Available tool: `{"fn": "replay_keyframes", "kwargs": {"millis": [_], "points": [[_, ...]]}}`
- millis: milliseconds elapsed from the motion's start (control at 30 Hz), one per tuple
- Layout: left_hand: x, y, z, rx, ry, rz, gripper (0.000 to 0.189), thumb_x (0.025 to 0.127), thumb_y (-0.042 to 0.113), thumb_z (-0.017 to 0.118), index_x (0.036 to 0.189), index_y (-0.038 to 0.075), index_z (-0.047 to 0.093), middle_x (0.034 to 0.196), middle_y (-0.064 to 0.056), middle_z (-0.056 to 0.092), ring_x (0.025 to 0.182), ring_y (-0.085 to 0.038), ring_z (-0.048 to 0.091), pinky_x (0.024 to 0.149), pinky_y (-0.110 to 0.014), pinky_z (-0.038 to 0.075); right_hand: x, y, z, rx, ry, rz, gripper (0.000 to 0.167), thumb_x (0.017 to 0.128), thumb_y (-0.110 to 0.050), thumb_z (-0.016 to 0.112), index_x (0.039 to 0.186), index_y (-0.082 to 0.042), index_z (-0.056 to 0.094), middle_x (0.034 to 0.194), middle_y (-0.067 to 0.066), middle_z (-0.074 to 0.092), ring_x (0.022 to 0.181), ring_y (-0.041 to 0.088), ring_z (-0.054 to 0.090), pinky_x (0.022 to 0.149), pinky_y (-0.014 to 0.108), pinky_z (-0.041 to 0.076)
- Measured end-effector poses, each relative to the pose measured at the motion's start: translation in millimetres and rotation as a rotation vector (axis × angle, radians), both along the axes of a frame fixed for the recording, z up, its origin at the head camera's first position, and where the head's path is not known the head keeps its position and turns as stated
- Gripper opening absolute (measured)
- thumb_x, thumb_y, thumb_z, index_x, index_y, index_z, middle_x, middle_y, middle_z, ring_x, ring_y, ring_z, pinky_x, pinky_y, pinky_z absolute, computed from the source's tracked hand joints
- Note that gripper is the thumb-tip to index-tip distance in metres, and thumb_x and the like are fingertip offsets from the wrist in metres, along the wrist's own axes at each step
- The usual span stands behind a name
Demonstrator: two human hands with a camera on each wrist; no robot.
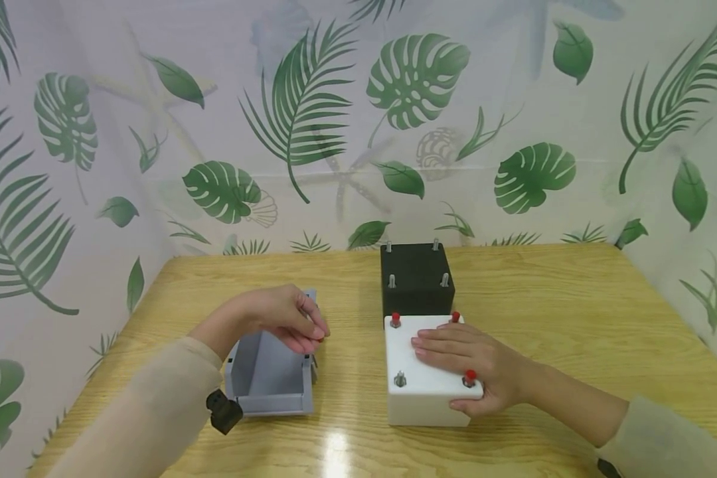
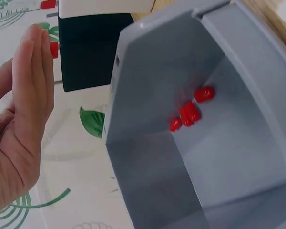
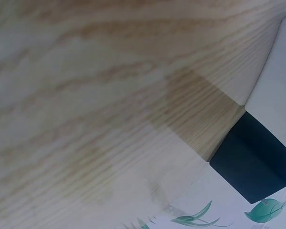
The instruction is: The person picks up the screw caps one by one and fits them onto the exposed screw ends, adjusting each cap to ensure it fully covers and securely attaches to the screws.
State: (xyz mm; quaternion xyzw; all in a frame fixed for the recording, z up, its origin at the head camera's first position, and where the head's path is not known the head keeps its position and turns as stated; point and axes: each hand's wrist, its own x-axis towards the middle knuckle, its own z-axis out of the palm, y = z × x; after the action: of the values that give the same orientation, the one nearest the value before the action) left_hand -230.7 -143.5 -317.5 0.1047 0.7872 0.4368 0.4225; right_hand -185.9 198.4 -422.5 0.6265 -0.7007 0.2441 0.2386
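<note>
My left hand (image 1: 287, 322) is over the grey bin (image 1: 275, 401), pinching a small red cap (image 2: 54, 49) between thumb and fingertips. Several loose red caps (image 2: 190, 112) lie inside the bin in the left wrist view. My right hand (image 1: 478, 362) rests on the white box (image 1: 409, 348), with fingers laid straight across its top and the thumb at the front right edge. Red caps (image 1: 469, 377) sit on three of the box's corner studs. The front left stud (image 1: 399, 379) is bare metal. Neither hand shows in the right wrist view.
Right behind the white box stands a black box (image 1: 417, 272) with bare metal studs at its top corners. Both boxes and the bin stand on a wooden table (image 1: 573, 312). A leaf-patterned cloth (image 1: 334, 133) hangs beyond the table's back edge.
</note>
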Motion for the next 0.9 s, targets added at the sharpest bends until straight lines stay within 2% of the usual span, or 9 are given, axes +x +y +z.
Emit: {"fn": "replay_keyframes", "kwargs": {"millis": [167,300,600,900], "points": [[9.4,11.7,0.9,0.037,0.012,0.015,0.018,0.090,0.002,0.061,0.106,-0.007,0.064,0.074,-0.006,0.070,0.065,-0.010,0.068,0.063,-0.024,0.057,-0.2,0,-0.6,-0.001,0.007,-0.007,0.062,0.089,-0.046,0.052,0.126,0.003,0.057,0.135,0.014,0.054,0.125,0.026,0.050,0.114,0.030,0.028],[18.7,21.1,1.9,0.100,0.027,0.043,0.018,0.089,0.001,0.062,0.105,-0.006,0.066,0.075,-0.007,0.070,0.065,-0.011,0.068,0.064,-0.026,0.058,0.0,1,-1.1,0.003,0.002,-0.017,0.062,0.089,-0.047,0.052,0.127,0.002,0.057,0.135,0.013,0.054,0.125,0.025,0.050,0.114,0.029,0.027],[29.1,32.3,4.8,0.258,-0.061,0.141,0.025,0.092,0.004,0.060,0.113,-0.009,0.063,0.081,-0.008,0.071,0.069,-0.011,0.069,0.065,-0.023,0.058,-0.3,1,-1.4,0.005,-0.009,-0.015,0.063,0.089,-0.047,0.053,0.127,0.003,0.056,0.135,0.014,0.054,0.126,0.026,0.049,0.114,0.030,0.027],[38.1,45.3,0.4,0.268,-0.096,0.121,0.022,0.092,0.005,0.059,0.110,-0.006,0.065,0.080,-0.008,0.071,0.069,-0.012,0.069,0.064,-0.025,0.058,-0.2,1,-2.1,-0.009,-0.010,-0.013,0.063,0.089,-0.047,0.053,0.127,0.003,0.057,0.134,0.014,0.055,0.126,0.026,0.050,0.114,0.030,0.028]]}}
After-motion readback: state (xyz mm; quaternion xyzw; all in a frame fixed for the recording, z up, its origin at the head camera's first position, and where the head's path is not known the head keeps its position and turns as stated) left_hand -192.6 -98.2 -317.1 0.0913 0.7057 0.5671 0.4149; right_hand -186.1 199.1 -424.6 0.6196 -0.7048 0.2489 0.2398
